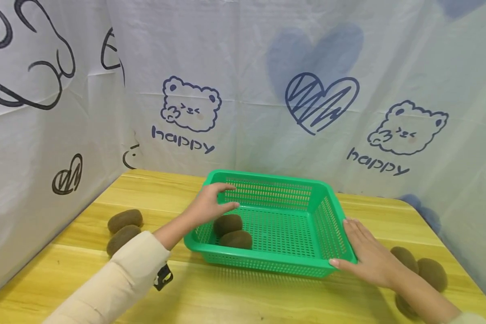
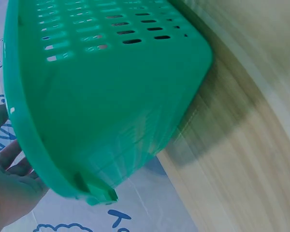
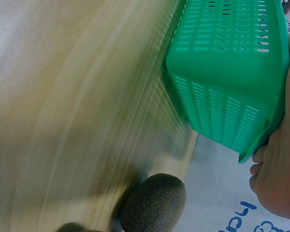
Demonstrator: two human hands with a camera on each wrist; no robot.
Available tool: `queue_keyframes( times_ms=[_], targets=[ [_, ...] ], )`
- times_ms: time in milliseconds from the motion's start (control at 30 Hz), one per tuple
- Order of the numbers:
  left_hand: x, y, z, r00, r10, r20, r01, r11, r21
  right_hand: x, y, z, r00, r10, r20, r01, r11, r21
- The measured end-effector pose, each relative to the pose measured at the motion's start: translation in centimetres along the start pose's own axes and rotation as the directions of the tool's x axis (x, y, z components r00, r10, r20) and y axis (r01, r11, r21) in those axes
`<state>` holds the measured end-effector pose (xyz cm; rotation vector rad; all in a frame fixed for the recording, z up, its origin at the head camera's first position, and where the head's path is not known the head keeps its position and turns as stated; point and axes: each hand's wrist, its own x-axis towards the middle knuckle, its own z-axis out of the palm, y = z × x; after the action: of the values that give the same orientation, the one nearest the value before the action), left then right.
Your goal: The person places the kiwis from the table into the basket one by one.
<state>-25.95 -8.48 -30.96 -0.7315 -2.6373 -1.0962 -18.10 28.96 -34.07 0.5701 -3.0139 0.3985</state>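
A green plastic basket (image 1: 283, 263) with slotted walls stands on the table. Two brown kiwis (image 1: 236, 240) lie in its left end. My left hand (image 1: 210, 204) is over the basket's left side, thumb and fingers apart above the kiwis, holding nothing. In the left wrist view that hand shows beside the rim. Against the basket's right rim rests my right hand (image 1: 366, 252), fingers extended along the side and thumb at the front corner. The right wrist view shows its fingertips (image 3: 256, 169) beside the outer wall, partly hidden.
Two more kiwis (image 1: 125, 220) sit on the wooden table (image 1: 227, 301) left of the basket, partly behind the left sleeve. Three kiwis (image 1: 432, 273) lie at the right, partly covered by the right forearm. A printed white curtain (image 1: 243, 54) hangs behind.
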Motion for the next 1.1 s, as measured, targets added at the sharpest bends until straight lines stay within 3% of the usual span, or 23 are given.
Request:
queue_keyframes(
  times_ms=[200,467,1100],
  targets=[
    [-1.3,-0.5,-0.5,0.991,0.04,-0.128,-0.046,0.998,-0.043,0.0,-0.2,-0.1,1.0,-0.005,-0.003,0.005,1.0,0.002],
    [-3.2,-1.4,-0.9,0.944,0.066,-0.322,-0.076,0.997,-0.019,0.0,-0.1,-0.2,1.0,-0.004,0.001,0.004,1.0,0.002],
    [-9.1,-5.1,-2.5,0.884,0.097,-0.457,-0.042,0.991,0.127,0.1,-0.2,-0.4,1.0,0.001,0.019,-0.001,1.0,0.0]
  ],
)
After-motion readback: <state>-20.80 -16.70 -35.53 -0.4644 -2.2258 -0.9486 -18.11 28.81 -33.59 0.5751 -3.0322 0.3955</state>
